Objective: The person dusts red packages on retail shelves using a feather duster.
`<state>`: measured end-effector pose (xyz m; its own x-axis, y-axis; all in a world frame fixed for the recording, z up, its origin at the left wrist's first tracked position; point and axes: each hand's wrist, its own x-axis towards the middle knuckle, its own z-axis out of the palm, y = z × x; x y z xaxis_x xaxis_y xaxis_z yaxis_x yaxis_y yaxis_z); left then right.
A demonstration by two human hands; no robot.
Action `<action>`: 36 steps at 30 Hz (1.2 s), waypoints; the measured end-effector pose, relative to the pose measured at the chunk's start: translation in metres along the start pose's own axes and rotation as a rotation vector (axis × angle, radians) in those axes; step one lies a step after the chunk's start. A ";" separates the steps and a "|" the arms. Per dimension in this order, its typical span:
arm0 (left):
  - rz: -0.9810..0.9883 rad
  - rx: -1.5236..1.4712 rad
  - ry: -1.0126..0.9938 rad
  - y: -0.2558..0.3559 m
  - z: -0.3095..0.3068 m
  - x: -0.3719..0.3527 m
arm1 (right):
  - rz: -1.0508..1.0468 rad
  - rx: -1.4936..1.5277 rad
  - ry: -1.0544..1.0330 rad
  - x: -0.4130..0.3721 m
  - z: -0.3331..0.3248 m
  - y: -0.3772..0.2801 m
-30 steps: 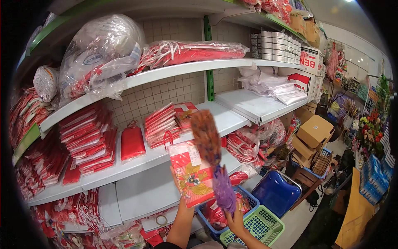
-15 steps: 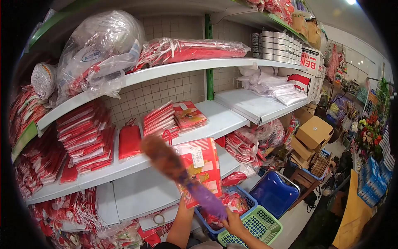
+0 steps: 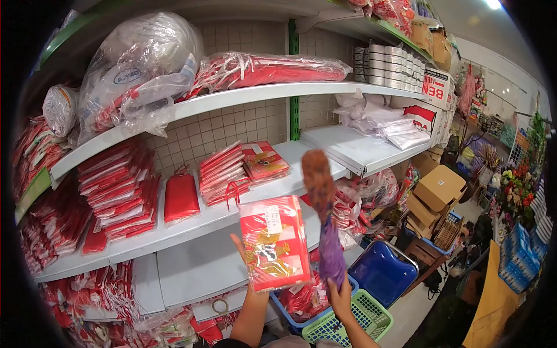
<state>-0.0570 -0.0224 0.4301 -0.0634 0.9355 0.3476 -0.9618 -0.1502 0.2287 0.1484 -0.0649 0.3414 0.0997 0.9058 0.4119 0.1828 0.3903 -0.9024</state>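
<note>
My left hand (image 3: 239, 248) is closed around a flat red package (image 3: 279, 246) in clear plastic, with a white label and a gold-and-black figure on its front. Most of that hand is hidden behind the package. In my right hand (image 3: 338, 298) is a duster (image 3: 326, 220), gripped at its purple lower end. Its brown upper end points upward, just right of the package and apart from it. Below both hands stand a blue basket (image 3: 353, 284) with red packets in it and a light green basket (image 3: 380, 330).
A white shelf (image 3: 136, 246) in front carries stacks of red packets (image 3: 119, 191) and a small stack of similar packages (image 3: 266, 161). Plastic-wrapped bundles (image 3: 278, 68) lie on the shelf above. A blue folding chair (image 3: 384, 272) and cardboard boxes (image 3: 439, 185) stand at the right.
The duster has swung from in front of the package to its right and now stands nearly upright. The package has turned more squarely toward me, showing its front.
</note>
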 end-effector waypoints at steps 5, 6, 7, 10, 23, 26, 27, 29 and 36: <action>-0.154 -0.009 0.158 -0.010 -0.048 0.002 | 0.492 0.642 -0.093 0.017 0.004 0.001; -0.081 0.025 0.208 -0.016 -0.030 -0.008 | 0.476 0.772 -0.179 0.020 0.008 0.004; -0.168 0.022 0.190 -0.018 -0.032 -0.007 | 0.451 0.780 -0.215 0.019 0.009 0.003; -0.377 0.035 0.153 -0.015 -0.027 -0.007 | 0.302 0.864 -0.164 0.033 0.032 -0.019; -0.286 0.615 0.232 -0.031 -0.028 -0.012 | -0.144 0.139 -0.231 0.043 0.031 -0.041; -0.178 0.533 0.305 -0.046 -0.056 -0.011 | -0.173 -0.114 -0.368 0.026 0.038 -0.063; -0.156 0.397 0.286 -0.043 -0.071 -0.013 | -0.211 -0.282 -0.384 0.020 0.037 -0.071; -0.122 0.121 0.247 -0.038 -0.101 -0.016 | 0.033 -0.467 -0.559 -0.005 0.038 -0.049; 0.081 0.114 0.515 -0.005 0.010 -0.007 | -0.097 -0.359 -0.166 -0.017 0.004 -0.006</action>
<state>-0.0492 -0.0312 0.4362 -0.2865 0.9510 -0.1163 -0.9152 -0.2357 0.3268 0.1413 -0.0820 0.3391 -0.0883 0.8935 0.4403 0.5166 0.4190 -0.7467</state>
